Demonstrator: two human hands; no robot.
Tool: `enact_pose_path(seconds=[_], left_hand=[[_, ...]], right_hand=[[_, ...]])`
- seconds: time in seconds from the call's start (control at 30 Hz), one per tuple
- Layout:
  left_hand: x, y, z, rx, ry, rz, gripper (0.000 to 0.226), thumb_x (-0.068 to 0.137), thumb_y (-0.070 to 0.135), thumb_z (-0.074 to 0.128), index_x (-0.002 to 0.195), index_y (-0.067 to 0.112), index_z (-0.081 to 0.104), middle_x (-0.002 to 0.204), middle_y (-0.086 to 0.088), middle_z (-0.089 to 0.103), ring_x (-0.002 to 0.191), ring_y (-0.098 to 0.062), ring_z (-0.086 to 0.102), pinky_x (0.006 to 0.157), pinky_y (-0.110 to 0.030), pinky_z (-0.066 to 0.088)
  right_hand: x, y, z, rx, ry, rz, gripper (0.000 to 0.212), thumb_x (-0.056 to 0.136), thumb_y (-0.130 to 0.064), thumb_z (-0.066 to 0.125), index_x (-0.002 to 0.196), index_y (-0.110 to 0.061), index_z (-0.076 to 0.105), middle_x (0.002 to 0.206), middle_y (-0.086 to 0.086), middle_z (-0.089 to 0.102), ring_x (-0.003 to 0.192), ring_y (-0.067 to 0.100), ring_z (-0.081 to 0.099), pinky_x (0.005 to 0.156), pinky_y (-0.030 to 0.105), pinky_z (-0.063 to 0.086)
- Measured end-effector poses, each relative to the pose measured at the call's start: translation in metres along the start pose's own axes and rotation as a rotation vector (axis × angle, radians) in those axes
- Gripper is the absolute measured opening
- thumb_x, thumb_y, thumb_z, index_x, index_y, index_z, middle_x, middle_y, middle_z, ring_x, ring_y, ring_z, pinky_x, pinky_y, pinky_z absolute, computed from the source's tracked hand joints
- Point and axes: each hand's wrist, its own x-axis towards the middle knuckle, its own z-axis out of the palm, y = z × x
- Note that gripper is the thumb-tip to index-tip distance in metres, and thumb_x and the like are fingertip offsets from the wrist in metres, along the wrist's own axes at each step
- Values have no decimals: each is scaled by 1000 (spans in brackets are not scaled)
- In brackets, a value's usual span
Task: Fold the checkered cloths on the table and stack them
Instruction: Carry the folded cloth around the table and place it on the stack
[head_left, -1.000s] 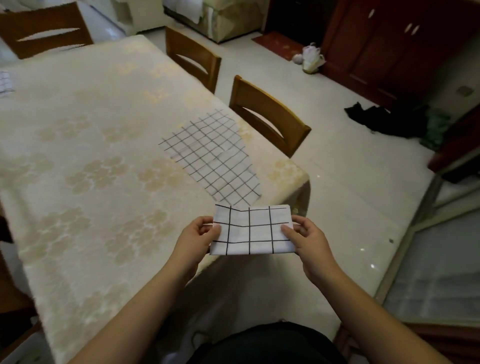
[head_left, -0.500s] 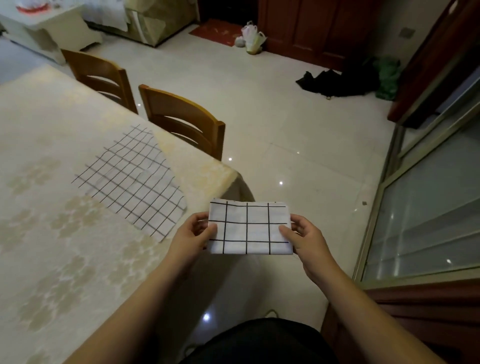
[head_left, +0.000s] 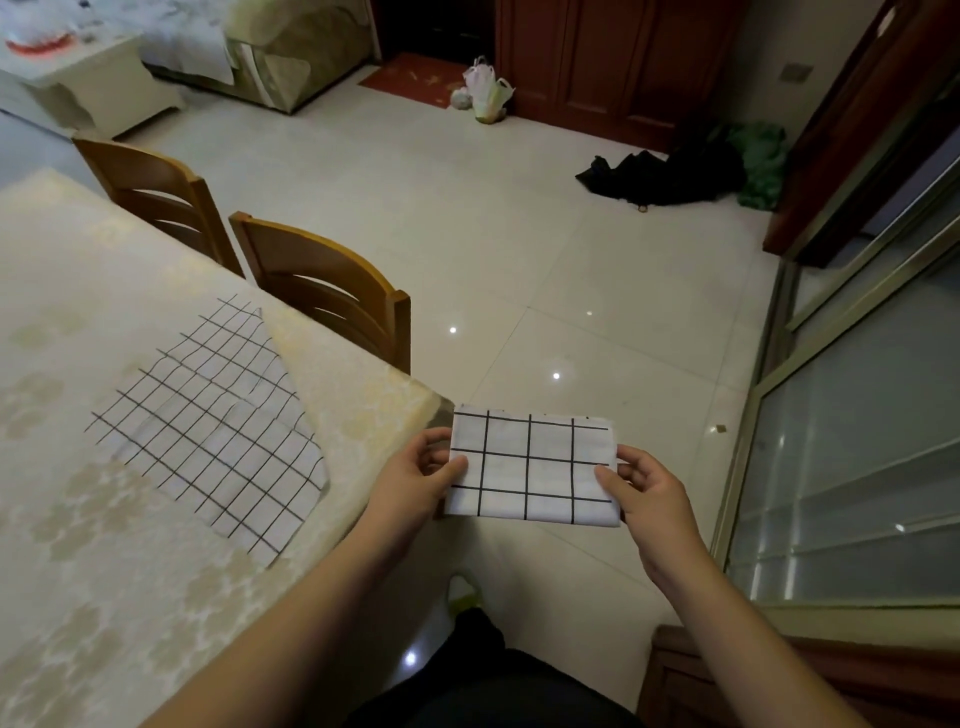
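Note:
I hold a folded white cloth with a black grid (head_left: 532, 467) in the air, just off the table's near right corner. My left hand (head_left: 415, 478) pinches its left edge and my right hand (head_left: 647, 491) pinches its right edge. A second checkered cloth (head_left: 213, 421) lies spread flat on the table (head_left: 78, 519), to the left of my hands and apart from them. The table wears a cream floral cover.
Two wooden chairs (head_left: 322, 291) stand tucked against the table's far side. Beyond is pale tiled floor with dark clothes (head_left: 670, 174) and plastic bags (head_left: 483, 91). A glass sliding door (head_left: 857, 441) runs along the right.
The view has swung to the right, so the table and flat cloth now sit further left. The folded cloth stays between both hands, now beyond the table's corner over the floor.

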Motion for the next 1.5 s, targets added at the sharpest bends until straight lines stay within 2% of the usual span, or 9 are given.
enact_pose_path(seconds=[0.13,0.27,0.57,0.7,0.83,0.93,1.23,1.37,1.5], left_hand=[[43,8,0,-14,-10,-7,36,91,13,66,125,21,58,95,-3,71,85,-14,71,72,-27,58],[91,29,-6,-35,-8,-19,36,91,16,65,125,25,54,97,-6,67,79,-13,70,61,-18,55],[188,80,-17,-98,-90,-10,40,89,16,68,124,32,54,92,-7,68,80,-16,71,68,-25,58],[219,95,-13,-123,-84,-15,41,89,15,69,125,30,56,92,-9,67,82,-19,70,73,-30,59],[250,109,-3,-149,-53,-24,39,88,13,69,120,32,57,87,-4,66,80,-18,68,71,-30,57],[280,116,8,-151,-27,-42,37,89,10,68,118,31,60,86,-5,67,85,-22,69,78,-41,60],[360,157,64,-176,106,-95,37,90,5,64,122,22,60,81,-4,65,87,-24,68,83,-48,56],[386,175,82,-200,156,-99,35,91,6,64,122,22,59,80,-1,67,86,-22,68,78,-41,56],[401,188,88,-265,204,-121,34,92,4,62,122,19,57,92,-12,67,95,-29,68,81,-43,58]], right_hand=[[37,-20,10,-9,-29,-4,25,90,-8,66,106,-27,63,95,-3,70,81,10,68,68,27,53],[79,-43,30,-32,-50,1,26,90,-7,65,113,-20,64,102,5,71,83,14,68,68,29,54],[164,-99,62,-15,-13,-34,24,90,-7,65,110,-20,65,100,2,72,80,9,67,62,22,51],[195,-112,67,14,-6,-31,24,89,-8,66,110,-20,65,100,-1,74,84,10,69,69,28,51],[233,-127,68,1,-34,-17,27,88,-10,68,112,-21,65,104,2,72,90,15,69,73,31,52],[269,-141,67,-27,-65,-35,27,88,-10,68,113,-20,66,99,3,71,86,16,69,73,32,53],[389,-204,48,-110,-211,-76,23,89,-13,67,108,-26,66,85,-5,66,70,5,65,58,18,48],[434,-226,43,-108,-272,-61,23,88,-13,68,106,-27,65,88,-3,68,76,10,68,66,26,52],[467,-236,51,-116,-323,-25,25,88,-16,69,110,-27,65,96,2,69,82,13,70,74,33,54]])
